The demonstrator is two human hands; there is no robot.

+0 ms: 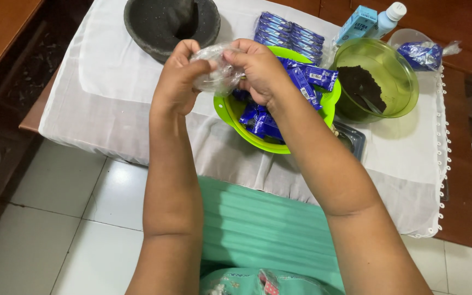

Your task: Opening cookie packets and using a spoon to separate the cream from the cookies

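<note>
Head view: a clear wrapper [218, 70] is held between both hands above the lime bowl [279, 146]. The left hand [178, 76] is closed on the wrapper's left side, fingers curled together around it; the right hand [258, 68] is pinched on its right edge, thumb and fingers clamped on the film. The wrapper is kept off the white cloth [116, 82], just over the blue packets [260, 123] piled in the bowl (more packets [290, 35] are stacked behind). A stone mortar [165, 22] is set at the far left, and a green tub [381, 76] holding dark crumbs is placed at the right, beside a carton [356, 23] and a bottle [389, 17]. The step in hand is judged to be the working open of the wrapper. A firmer two-sided pull is probably called for, kept over the bowl so that nothing is dropped.
</note>
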